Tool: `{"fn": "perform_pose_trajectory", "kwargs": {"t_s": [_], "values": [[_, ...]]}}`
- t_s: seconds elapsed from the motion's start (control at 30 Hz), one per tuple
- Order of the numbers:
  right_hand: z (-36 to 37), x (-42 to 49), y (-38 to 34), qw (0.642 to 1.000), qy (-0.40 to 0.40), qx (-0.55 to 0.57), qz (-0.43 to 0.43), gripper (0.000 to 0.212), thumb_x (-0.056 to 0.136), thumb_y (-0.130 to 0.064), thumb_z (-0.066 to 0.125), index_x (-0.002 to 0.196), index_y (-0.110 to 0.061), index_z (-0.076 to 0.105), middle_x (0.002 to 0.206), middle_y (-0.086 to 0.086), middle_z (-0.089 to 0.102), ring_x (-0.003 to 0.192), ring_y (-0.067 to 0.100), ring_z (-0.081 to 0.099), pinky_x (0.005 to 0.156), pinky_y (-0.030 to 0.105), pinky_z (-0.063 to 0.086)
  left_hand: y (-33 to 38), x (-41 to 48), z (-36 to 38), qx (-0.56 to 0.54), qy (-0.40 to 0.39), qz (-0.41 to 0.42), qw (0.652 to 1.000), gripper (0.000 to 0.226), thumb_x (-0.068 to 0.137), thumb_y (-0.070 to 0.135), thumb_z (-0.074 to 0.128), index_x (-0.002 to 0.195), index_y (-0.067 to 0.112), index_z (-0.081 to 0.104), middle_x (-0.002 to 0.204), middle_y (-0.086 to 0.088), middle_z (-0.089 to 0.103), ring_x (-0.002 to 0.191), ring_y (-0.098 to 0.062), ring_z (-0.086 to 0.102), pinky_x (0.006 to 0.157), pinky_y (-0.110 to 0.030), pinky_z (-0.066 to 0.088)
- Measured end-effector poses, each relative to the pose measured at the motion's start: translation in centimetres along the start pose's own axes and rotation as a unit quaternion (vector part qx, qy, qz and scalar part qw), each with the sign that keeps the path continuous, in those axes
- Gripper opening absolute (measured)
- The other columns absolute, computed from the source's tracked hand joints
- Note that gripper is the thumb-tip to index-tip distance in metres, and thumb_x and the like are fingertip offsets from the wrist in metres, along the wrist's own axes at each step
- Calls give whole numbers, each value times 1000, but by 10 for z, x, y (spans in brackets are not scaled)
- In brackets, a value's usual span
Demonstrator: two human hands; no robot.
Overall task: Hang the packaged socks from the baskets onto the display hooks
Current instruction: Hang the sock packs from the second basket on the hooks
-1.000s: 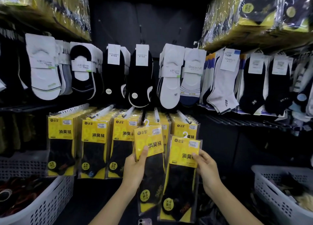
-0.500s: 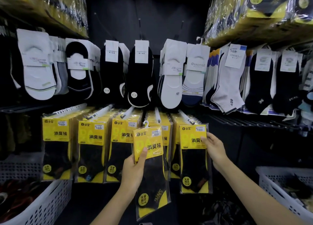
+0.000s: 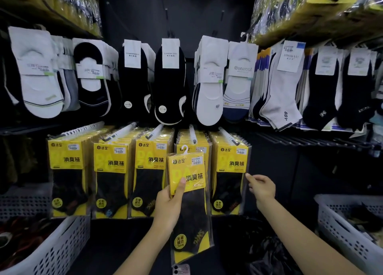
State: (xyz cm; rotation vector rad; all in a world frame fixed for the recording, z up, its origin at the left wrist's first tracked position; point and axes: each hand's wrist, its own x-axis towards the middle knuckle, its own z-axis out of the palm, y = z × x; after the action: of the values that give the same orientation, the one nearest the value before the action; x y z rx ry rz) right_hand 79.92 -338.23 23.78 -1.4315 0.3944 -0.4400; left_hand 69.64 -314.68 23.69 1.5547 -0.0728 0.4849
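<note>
Mid-hang: left hand (image 3: 169, 208) grips yellow-black plastic sock packet (image 3: 187, 192); right hand (image 3: 262, 188) empty, relaxed, 3 o'clock. Next: lift packet onto white hook (image 3: 192, 134), 12 o'clock.

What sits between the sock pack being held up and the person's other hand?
In the head view, the rightmost stack of yellow sock packs hangs between the held pack, gripped by the left hand, and the right hand.

Sock pack (image 3: 194, 212) in left grip (image 3: 167, 208); right grip (image 3: 262, 186) near hung packs (image 3: 230, 171).

Yellow packs (image 3: 112, 163) read 消臭袜; white sleeve (image 3: 242, 68), Guanwoi.
</note>
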Motion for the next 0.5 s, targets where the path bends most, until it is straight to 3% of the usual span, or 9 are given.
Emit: {"fn": "perform_pose_trajectory", "kwargs": {"t_s": [0.13, 0.2, 0.3, 0.37, 0.43, 0.5], "values": [[-10, -31, -6, 996, -89, 9, -31, 20, 87, -21, 68, 99, -6, 64, 87, 5, 66, 76, 13, 62, 68, 22, 51, 1, -5, 9, 0, -27, -13, 1000, 11, 92, 36, 54, 88, 36, 64, 76, 30, 69, 76, 15, 62, 58, 0, 42], [-10, -54, -16, 984, -172, 7, -51, 15, 91, -27, 62, 99, -15, 65, 94, 3, 69, 86, 14, 66, 70, 20, 52, 2, -8, 18, 4, -36, -22, 999, 12, 90, 41, 54, 87, 37, 64, 77, 25, 71, 76, 14, 62, 58, -1, 43], [-7, -82, -29, 958, -278, 7, -73, 20, 93, -30, 58, 105, -17, 66, 99, 2, 74, 92, 13, 70, 72, 20, 55, 3, -12, 34, 1, -55, -34, 998, 21, 89, 46, 53, 83, 32, 67, 79, 9, 70, 70, -4, 64, 60, -11, 46], [-8, -93, -34, 952, -297, 19, -74, 24, 92, -27, 61, 111, -14, 64, 102, 3, 74, 95, 16, 71, 78, 26, 57, 7, -14, 45, 9, -79, -39, 996, 29, 88, 48, 53, 84, 24, 69, 69, 7, 66, 63, -5, 60, 58, -16, 44], [-12, -97, -35, 958, -276, 37, -71, 25, 92, -21, 61, 114, -10, 62, 105, 7, 73, 97, 21, 70, 85, 34, 56, 10, -16, 55, 8, -94, -41, 995, 25, 89, 46, 53, 85, 26, 67, 62, 13, 66, 54, 4, 59, 53, -9, 42], [-19, -94, -34, 965, -249, 56, -60, 21, 93, -17, 59, 112, -9, 63, 104, 7, 73, 96, 22, 70, 85, 36, 56, 13, -18, 62, 1, -109, -39, 993, 20, 91, 42, 53, 96, 27, 65, 84, 11, 71, 72, 7, 65, 61, -5, 45]]}}
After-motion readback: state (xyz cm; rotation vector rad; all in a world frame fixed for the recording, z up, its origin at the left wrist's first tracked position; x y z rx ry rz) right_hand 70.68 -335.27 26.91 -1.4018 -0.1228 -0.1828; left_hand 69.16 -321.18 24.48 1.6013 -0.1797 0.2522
